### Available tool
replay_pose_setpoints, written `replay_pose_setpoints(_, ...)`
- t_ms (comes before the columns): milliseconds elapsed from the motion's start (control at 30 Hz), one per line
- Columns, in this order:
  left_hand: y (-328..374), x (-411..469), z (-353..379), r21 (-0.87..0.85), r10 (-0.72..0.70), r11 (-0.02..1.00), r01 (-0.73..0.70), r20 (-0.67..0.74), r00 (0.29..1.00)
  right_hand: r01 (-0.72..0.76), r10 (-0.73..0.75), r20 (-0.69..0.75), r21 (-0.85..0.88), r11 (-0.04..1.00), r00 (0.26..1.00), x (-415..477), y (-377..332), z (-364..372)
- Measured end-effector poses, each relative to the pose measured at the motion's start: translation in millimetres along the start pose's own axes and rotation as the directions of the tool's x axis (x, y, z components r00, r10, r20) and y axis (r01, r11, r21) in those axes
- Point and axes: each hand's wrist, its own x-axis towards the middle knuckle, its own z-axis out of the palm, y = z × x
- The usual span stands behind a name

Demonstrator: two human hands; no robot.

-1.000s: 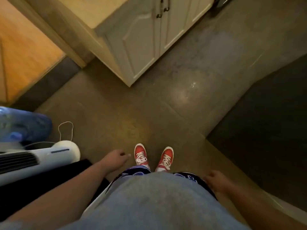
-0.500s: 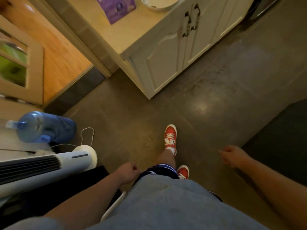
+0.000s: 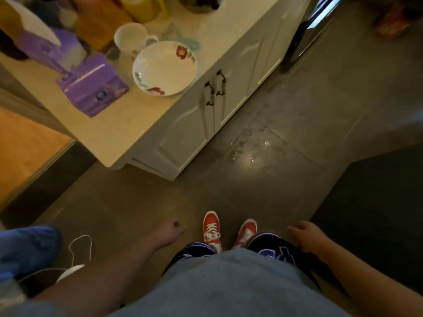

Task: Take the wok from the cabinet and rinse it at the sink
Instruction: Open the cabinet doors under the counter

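Grey floor lies before the shut cabinet; left hand and right hand hang blurred, fingers loosely curled, empty.

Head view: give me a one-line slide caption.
Person in red sneakers stands before closed white cabinet doors, both hands empty; floral bowl on the counter.

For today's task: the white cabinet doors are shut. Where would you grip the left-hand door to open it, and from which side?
Grip the dark handle of the left door, the left one of the pair by the centre seam. It stands proud as a vertical bar, so fingers can likely hook behind it from the front and pull outward. Both hands, left and right, hang empty.
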Motion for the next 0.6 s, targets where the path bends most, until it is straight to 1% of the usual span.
replay_pose_setpoints(100, 67, 20, -25, 0.002, 0.069, 0.998, -0.069, -0.009, 0.998, -0.090, 0.088, 0.034, 0.060, 0.994, 0.996, 13, 8, -36)
replay_pose_setpoints(200, 131, 39, -41, 0.009, 0.129, 0.992, -0.129, -0.018, 0.991, -0.132, 0.127, 0.059, 0.088, 0.987, 0.990, 38, 12, -77)
replay_pose_setpoints(267, 168, 53, -48, 0.007, 0.135, 0.991, -0.135, -0.036, 0.990, -0.145, 0.140, 0.068, 0.089, 0.985, 0.988, 60, 6, -106)
replay_pose_setpoints(333, 201, 66, -52, -0.032, 0.121, 0.992, -0.124, -0.075, 0.990, -0.125, 0.121, 0.064, 0.070, 0.990, 0.991, 86, -11, -135)
replay_pose_setpoints(400, 233, 80, -56, -0.116, 0.103, 0.986, -0.120, -0.139, 0.985, -0.045, 0.044, 0.047, 0.022, 0.999, 0.998, 111, -40, -160)
replay_pose_setpoints(467, 263, 93, -63, -0.216, 0.087, 0.967, -0.137, -0.225, 0.970, 0.085, -0.083, 0.028, -0.067, 0.994, 0.996, 131, -78, -179)
replay_pose_setpoints(533, 290, 108, -72, -0.291, 0.073, 0.942, -0.169, -0.312, 0.947, 0.228, -0.224, 0.045, -0.140, 0.963, 0.974, 150, -121, -192)
replay_pose_setpoints(600, 310, 124, -83, -0.318, 0.059, 0.928, -0.195, -0.393, 0.918, 0.364, -0.352, 0.096, -0.177, 0.914, 0.931, 164, -168, -198)
